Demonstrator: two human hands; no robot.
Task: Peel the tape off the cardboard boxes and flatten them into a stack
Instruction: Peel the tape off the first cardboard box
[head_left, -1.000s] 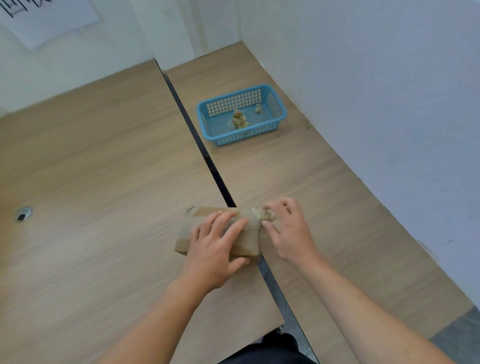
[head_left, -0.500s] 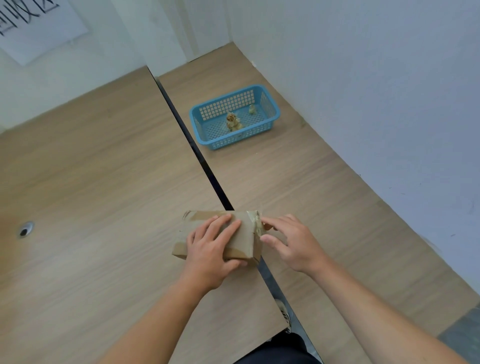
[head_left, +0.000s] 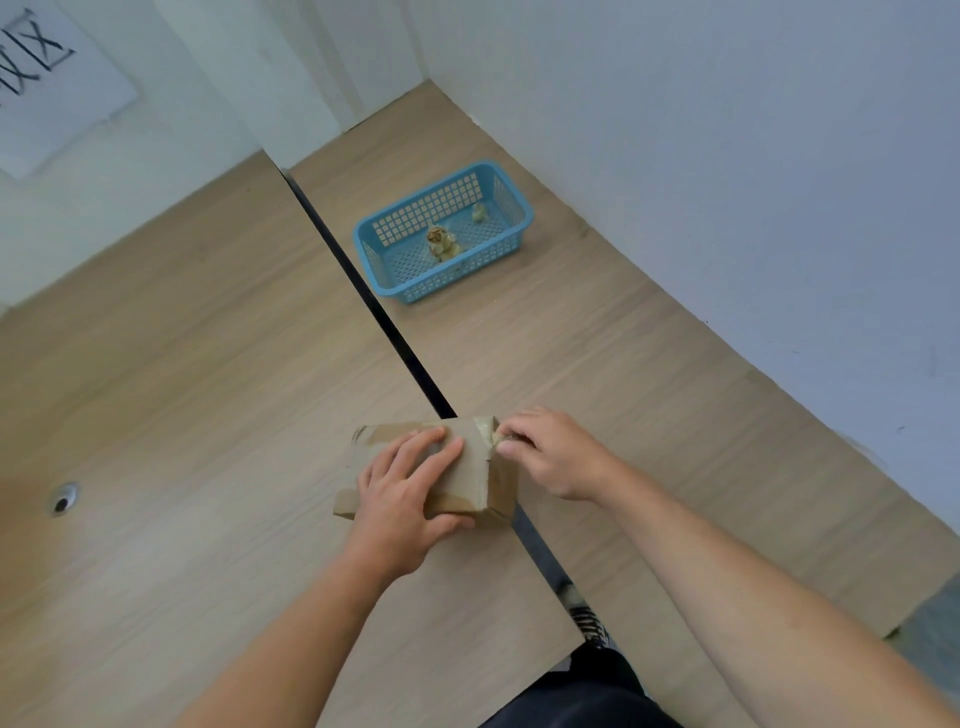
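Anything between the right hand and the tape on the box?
Nothing visible. The right hand pinches the tape at the far right corner of the box; the left hand presses on top, clear of it.

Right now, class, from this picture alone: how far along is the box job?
Done: two crumpled tape wads lie in the blue basket, so some peeling looks finished. In hand: the left hand presses on the cardboard box while the right hand pinches tape at its far right corner. Left: a brown strip crosses the top, the box is unflattened, no stack shows.
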